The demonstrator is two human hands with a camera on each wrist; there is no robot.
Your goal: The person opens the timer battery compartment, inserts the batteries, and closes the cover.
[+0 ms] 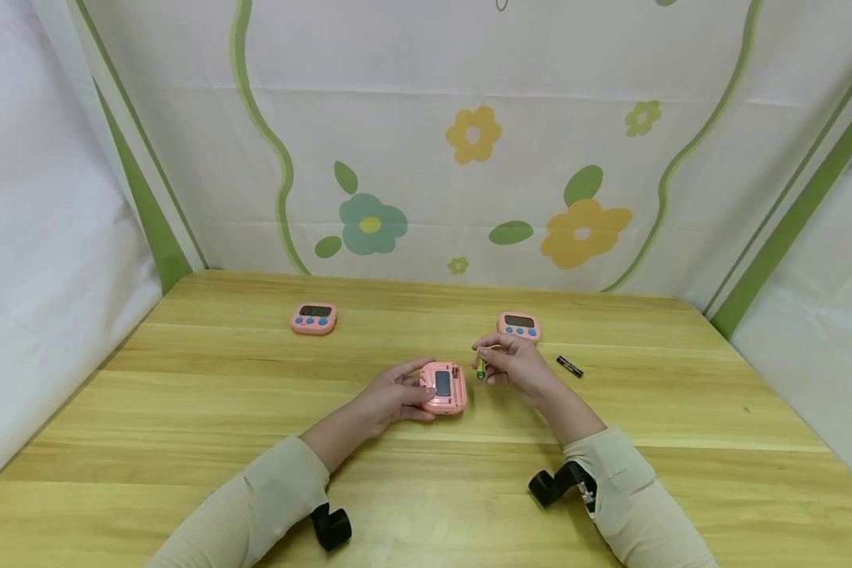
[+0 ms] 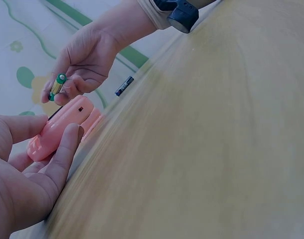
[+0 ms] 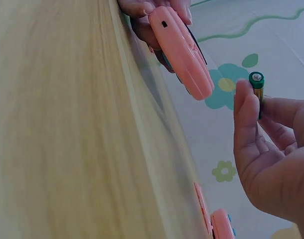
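My left hand [image 1: 397, 397] grips a pink digital timer [image 1: 454, 402] by its side, its back turned up. A dark rectangle lies mid-back, and a small slot shows near the upper right edge. To the right of the timer, my right hand [image 1: 514, 367] pinches a small green and gold battery [image 1: 480, 368] between thumb and fingertips. The battery [image 3: 257, 92] stands roughly upright with its nub end up in the right wrist view, apart from the timer [image 3: 182, 55]. From the left wrist view, the left thumb and fingers hold the timer [image 2: 60, 127] by its edges.
Two more pink timers with blue buttons lie face up, one at the back left [image 1: 314, 319], another behind the right hand [image 1: 519, 324]. A black battery [image 1: 569, 367] lies right of that hand. In the right wrist view, a thin pink piece [image 3: 202, 206] lies near a timer. Printed cloth [image 1: 426, 158] borders the wooden table.
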